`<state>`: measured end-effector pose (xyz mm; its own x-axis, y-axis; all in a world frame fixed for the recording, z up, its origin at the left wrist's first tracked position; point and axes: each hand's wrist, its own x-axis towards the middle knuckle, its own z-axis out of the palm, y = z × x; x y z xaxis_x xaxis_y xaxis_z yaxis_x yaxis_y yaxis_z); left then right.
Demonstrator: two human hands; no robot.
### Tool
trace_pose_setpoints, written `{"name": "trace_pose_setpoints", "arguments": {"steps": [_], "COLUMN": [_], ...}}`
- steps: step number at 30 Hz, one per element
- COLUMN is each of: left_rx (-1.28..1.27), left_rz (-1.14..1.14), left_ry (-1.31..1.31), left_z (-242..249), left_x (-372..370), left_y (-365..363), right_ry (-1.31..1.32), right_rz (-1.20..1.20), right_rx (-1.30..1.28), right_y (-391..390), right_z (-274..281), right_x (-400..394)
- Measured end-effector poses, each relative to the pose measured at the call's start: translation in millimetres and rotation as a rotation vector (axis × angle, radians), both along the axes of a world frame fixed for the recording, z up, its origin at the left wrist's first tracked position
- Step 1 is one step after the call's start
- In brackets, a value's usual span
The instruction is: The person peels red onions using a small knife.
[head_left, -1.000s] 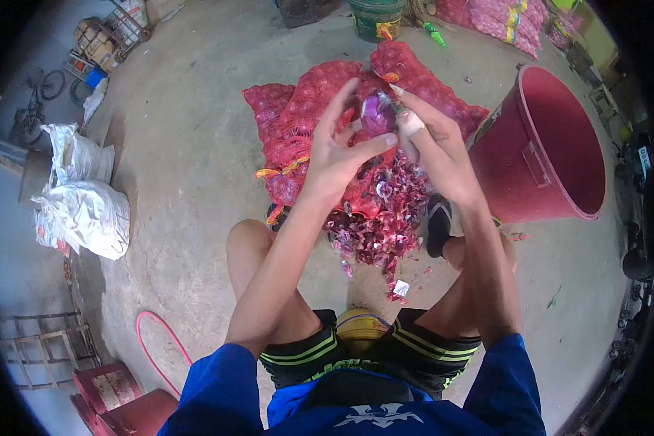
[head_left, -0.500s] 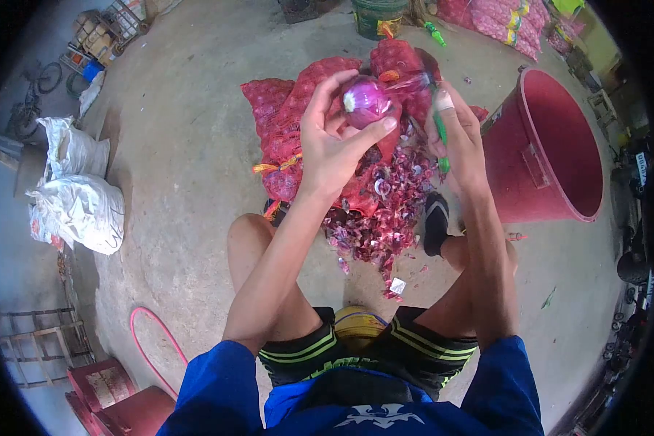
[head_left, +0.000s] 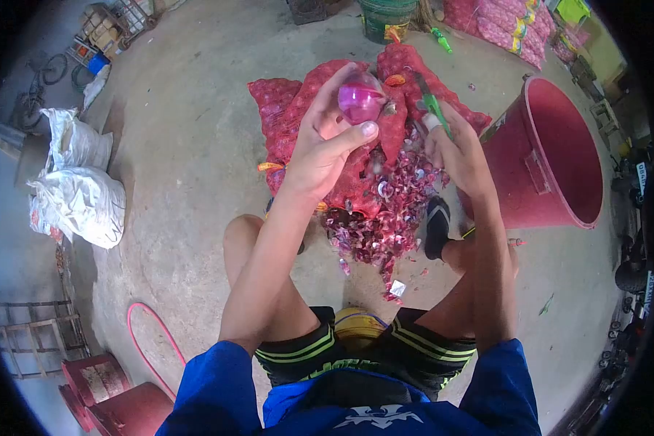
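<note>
My left hand (head_left: 325,145) holds a shiny purple-red onion (head_left: 358,103) between thumb and fingers, above the red mesh sacks. To its right, my right hand (head_left: 454,145) grips a green-handled knife (head_left: 434,109), its dark blade pointing up and to the left. The two hands are apart. A small bit of peel or root stands out at the onion's right side. Below them lies a heap of onion skins (head_left: 381,232) on the floor, beside full red mesh sacks (head_left: 341,178).
A large red tub (head_left: 512,156) stands at the right. White sacks (head_left: 83,203) are on the left. A green bucket (head_left: 387,18), more filled sacks (head_left: 498,25) and a green-handled tool (head_left: 441,40) are at the back. A pink hose (head_left: 152,316) curves at lower left.
The onion has turned in my left hand, its pale end no longer showing. My right hand has tilted the knife and moved slightly down, away from the peel it was against.
</note>
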<state>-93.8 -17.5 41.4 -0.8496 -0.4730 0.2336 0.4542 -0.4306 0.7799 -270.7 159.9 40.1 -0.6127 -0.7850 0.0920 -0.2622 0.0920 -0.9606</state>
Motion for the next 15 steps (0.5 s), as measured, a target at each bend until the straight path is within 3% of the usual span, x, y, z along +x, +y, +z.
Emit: {"name": "trace_pose_setpoints", "arguments": {"steps": [3,11,15], "left_rx": [-0.095,0.126,0.096], "left_rz": [0.024,-0.043,0.005], "left_ry": [-0.015,-0.013,0.006], "left_z": [-5.4,-5.0,-9.0], "left_x": [1.1,-2.4,-7.2], "left_y": [-3.5,-9.2,-8.8], "right_ry": [0.128,0.357,0.423], "right_rz": [0.016,0.087,0.087], "right_rx": [-0.013,-0.050,-0.025], "right_y": [0.1,-1.7,-3.8], "right_z": [-5.4,21.9,17.0], "right_x": [3.0,37.9,41.6]}}
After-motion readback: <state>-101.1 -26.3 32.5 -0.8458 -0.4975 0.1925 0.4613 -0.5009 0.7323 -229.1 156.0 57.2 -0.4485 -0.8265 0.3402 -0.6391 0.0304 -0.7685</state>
